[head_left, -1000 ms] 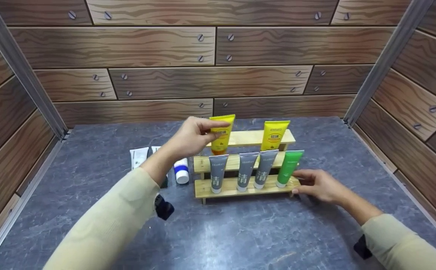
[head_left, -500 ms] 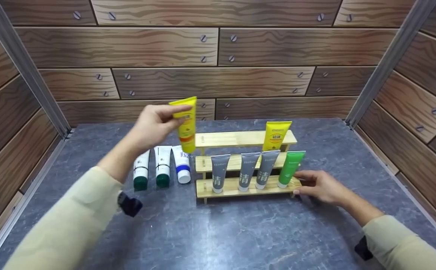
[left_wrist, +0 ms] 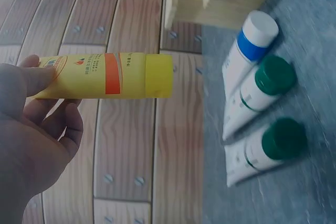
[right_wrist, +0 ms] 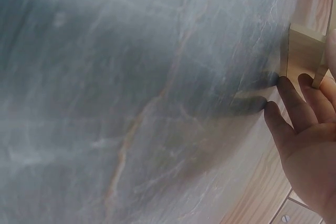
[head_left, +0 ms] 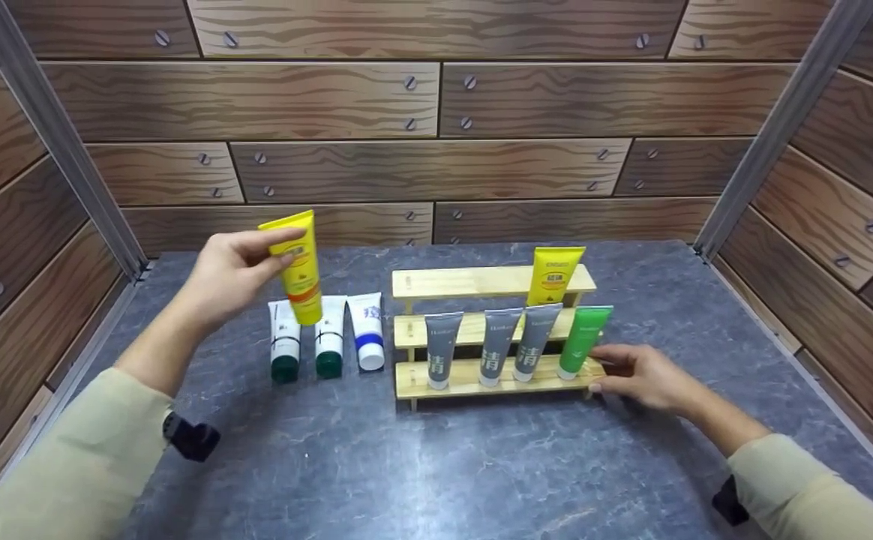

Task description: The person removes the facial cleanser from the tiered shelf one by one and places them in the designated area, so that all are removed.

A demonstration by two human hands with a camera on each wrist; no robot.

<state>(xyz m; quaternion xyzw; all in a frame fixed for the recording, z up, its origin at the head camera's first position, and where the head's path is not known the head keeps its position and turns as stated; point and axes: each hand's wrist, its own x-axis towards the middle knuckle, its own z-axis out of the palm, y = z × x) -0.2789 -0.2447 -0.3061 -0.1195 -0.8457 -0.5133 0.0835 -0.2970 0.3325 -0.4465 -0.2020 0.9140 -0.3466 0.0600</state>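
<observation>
The left hand [head_left: 230,274] pinches a yellow tube [head_left: 301,281] by its upper part, thumb on the near face and fingers closed against it. The tube is in the air, cap down and slightly tilted, to the left of the wooden rack [head_left: 466,281]. The right hand [head_left: 646,379] grips the right end of the rack's lowest shelf between thumb and fingers.

Below the lifted tube, two white tubes with dark green caps [head_left: 329,337] lie on the tabletop [head_left: 436,465], caps toward the person; beside them, nearest the rack, lies a white tube with a blue band [head_left: 366,322]. On the lowest shelf stand three grey tubes [head_left: 442,349], two close together, and a green tube [head_left: 585,341] just beside the right hand. A second yellow tube [head_left: 554,274] rises behind the grey ones, its base hidden. Wood-plank walls [head_left: 331,172] surround the tabletop.
</observation>
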